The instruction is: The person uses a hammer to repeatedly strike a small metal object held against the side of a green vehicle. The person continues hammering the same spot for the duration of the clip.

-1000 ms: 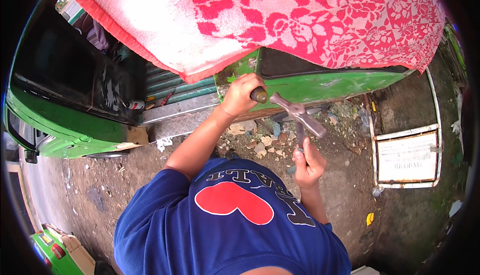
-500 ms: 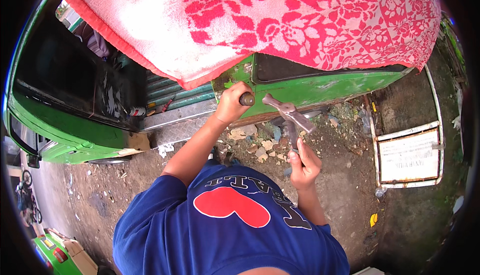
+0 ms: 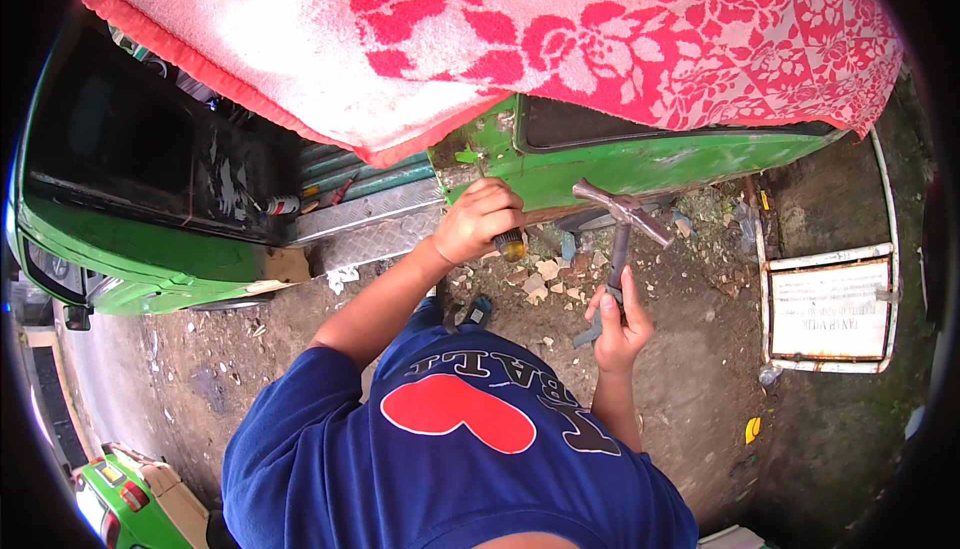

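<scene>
My left hand is wrapped round a screwdriver with an amber handle. The butt of that handle sticks out below my fist, and a thin bit of shaft shows above it, against the green vehicle body. Whether the tip touches the metal I cannot make out. A hammer is gripped near the end of its dark handle by my right hand. Its metal head is raised to the right of the screwdriver, apart from it. Scraped, patchy paint shows on the panel corner near my left hand.
A pink and red floral blanket drapes over the vehicle. To the left are an open green door, a ribbed bed and a metal sill. Broken chips litter the ground. A white-framed sign stands right; another green vehicle is lower left.
My left hand has come slightly down and right, and the screwdriver's butt now points more toward me. The hammer in my right hand has swung up and right, away from the screwdriver.
</scene>
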